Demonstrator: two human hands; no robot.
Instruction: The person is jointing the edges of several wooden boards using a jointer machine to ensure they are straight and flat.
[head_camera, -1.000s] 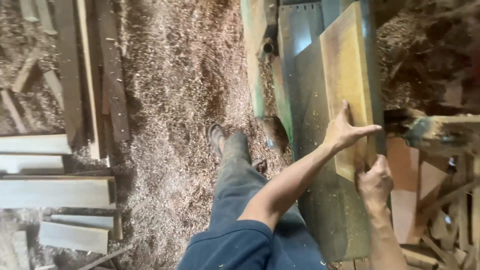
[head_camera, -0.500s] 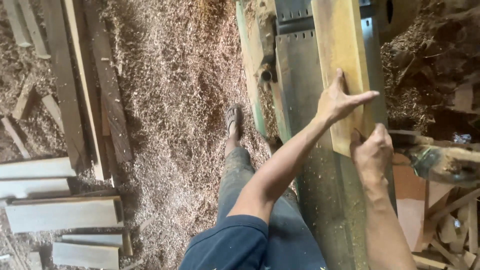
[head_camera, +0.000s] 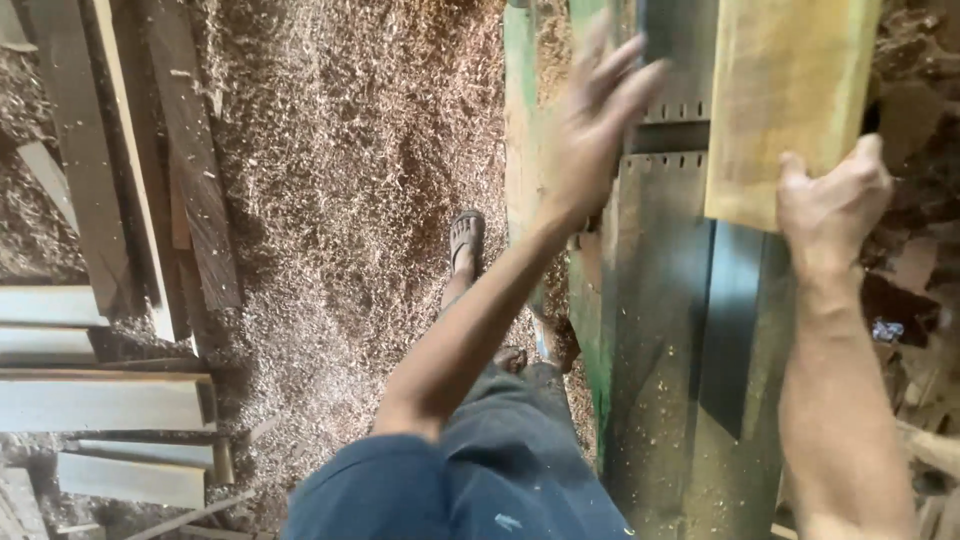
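A yellowish wooden board (head_camera: 785, 95) lies on the flat metal bed (head_camera: 670, 330) of a green woodworking machine and runs off the top of the view. My right hand (head_camera: 832, 200) presses against the board's near end, fingers curled on its lower right corner. My left hand (head_camera: 592, 120) is raised off the board, blurred, fingers spread, above the machine's left edge and holding nothing.
Thick wood shavings (head_camera: 340, 200) cover the floor to the left. Long planks (head_camera: 150, 160) lean at the far left, with cut boards (head_camera: 100, 400) stacked below them. My sandalled foot (head_camera: 466, 238) stands beside the machine. Wood scraps (head_camera: 920, 300) lie to the right.
The board has slid forward along the bed. My left hand has lifted off it and swung left. My right hand followed the board's end.
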